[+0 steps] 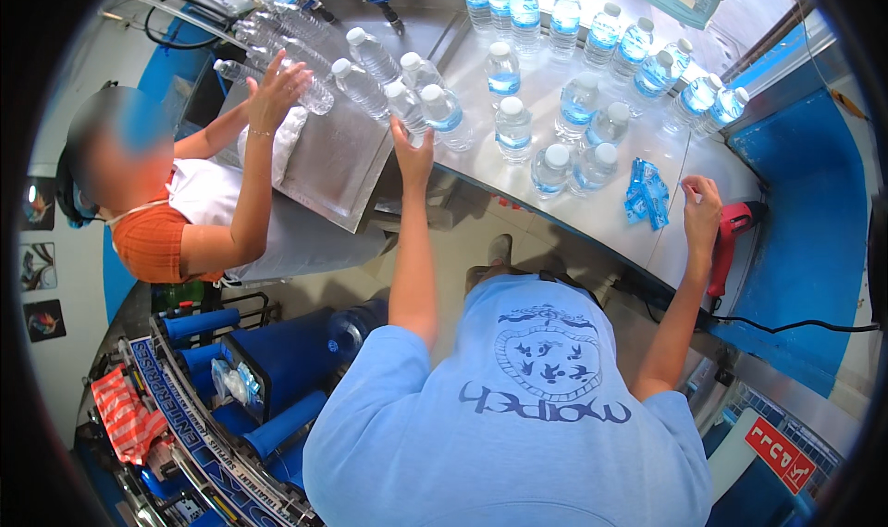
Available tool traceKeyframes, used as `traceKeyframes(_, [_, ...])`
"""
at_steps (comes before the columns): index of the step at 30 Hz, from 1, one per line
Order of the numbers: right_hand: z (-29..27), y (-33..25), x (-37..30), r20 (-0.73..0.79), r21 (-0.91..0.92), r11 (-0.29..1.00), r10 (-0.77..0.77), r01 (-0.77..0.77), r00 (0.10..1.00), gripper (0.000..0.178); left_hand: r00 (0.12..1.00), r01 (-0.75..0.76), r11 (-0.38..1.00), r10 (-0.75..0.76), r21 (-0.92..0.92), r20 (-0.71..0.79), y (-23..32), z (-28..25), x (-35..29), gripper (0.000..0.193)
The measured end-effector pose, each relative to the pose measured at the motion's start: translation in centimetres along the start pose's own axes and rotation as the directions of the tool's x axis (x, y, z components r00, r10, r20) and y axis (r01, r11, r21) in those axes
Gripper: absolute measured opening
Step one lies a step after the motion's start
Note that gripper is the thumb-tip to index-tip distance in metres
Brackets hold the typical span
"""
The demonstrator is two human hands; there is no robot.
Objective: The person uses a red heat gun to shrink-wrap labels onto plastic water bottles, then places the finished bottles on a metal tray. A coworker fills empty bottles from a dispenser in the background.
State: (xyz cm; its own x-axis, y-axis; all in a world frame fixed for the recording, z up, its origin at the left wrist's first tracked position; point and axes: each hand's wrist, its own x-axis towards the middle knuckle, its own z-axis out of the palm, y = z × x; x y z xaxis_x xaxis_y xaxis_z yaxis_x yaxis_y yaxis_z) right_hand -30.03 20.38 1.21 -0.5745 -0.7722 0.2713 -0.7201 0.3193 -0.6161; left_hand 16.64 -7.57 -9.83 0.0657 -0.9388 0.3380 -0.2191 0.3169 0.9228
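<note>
My left hand (413, 152) reaches forward and closes around the base of a clear water bottle (405, 106), one of several lying side by side on a sloped metal tray (333, 171). My right hand (700, 210) rests on the steel table (601, 222) with its fingers curled. It sits just right of a small pile of blue plastic seals (646, 194), and I see nothing in it. Several upright blue-labelled bottles (513, 129) stand on the table between my hands.
At the left, a co-worker in an orange top and white apron lays a hand (277, 87) on the lying bottles. A red heat gun (731, 235) with a black cable hangs at the table edge under my right hand. Blue machine parts (250, 360) fill the lower left.
</note>
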Motion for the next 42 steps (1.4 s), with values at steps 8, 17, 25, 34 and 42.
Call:
traceKeyframes(8, [1.5, 1.3, 1.4, -0.116, 0.374, 0.927, 0.071, -0.023, 0.991, 0.016, 0.999, 0.033, 0.991, -0.027, -0.129, 0.046, -0.6, 0.1, 0.6, 0.084])
traceKeyframes(17, [0.7, 2.9, 0.4, -0.006, 0.474, 0.866, 0.184, -0.159, 0.983, 0.013, 0.998, 0.064, 0.991, -0.061, -0.116, 0.030, 5.1, -3.2, -4.8, 0.071])
traceKeyframes(25, [6.5, -1.0, -5.5, 0.465, 0.289, 0.949, -0.023, -0.127, 0.885, 0.009, 0.789, -0.041, 0.986, 0.132, -0.162, 0.600, 14.8, 0.5, -15.6, 0.061])
traceKeyframes(34, [-2.7, -2.0, -1.2, -0.017, 0.064, 0.998, 0.006, -0.005, 1.000, 0.016, 0.623, -0.155, 0.978, 0.205, -0.138, 0.754, 16.7, 16.2, -20.5, 0.082])
traceKeyframes(42, [-4.4, -4.1, 0.7, 0.106, 0.255, 0.967, -0.047, 0.019, 0.993, 0.011, 0.715, -0.015, 0.986, 0.125, -0.164, 0.688, 14.4, 21.6, -21.6, 0.079])
